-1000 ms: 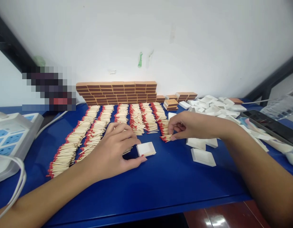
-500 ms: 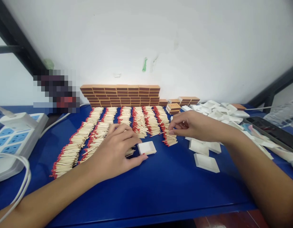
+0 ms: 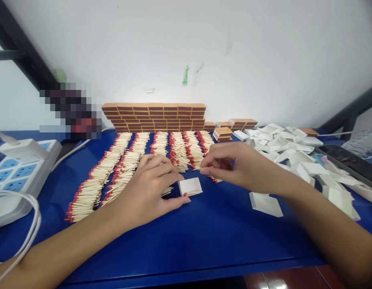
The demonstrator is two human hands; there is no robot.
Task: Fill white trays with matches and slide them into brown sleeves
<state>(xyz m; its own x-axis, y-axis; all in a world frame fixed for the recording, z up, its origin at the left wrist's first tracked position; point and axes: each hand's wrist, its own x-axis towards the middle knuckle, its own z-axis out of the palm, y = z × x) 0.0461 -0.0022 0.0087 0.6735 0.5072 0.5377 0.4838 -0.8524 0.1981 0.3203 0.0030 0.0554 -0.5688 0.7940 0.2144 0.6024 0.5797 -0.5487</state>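
A small white matchbox tray (image 3: 191, 186) lies on the blue table, with a red match head and a bit of stick visible along its near side. My left hand (image 3: 154, 182) curves around the tray's left end, fingertips at the far corner and thumb at the near edge. Thumb and fingertips of my right hand (image 3: 226, 164) are pinched together just above and right of the tray; the match between them is mostly hidden. Behind the hands, red-tipped matches (image 3: 178, 150) are laid out in several long rows, partly covered by my fingers.
Brown matchboxes (image 3: 156, 118) are stacked against the wall, with a short pile (image 3: 222, 134) to their right. Many white trays (image 3: 282, 142) are heaped at the right, near a phone (image 3: 348, 160). One tray (image 3: 266, 204) lies apart. A power strip (image 3: 23, 176) with white cables stands left.
My right hand has moved slightly left from the rightmost match row, towards the tray. My left hand keeps its place around the tray. The view has shifted a little.
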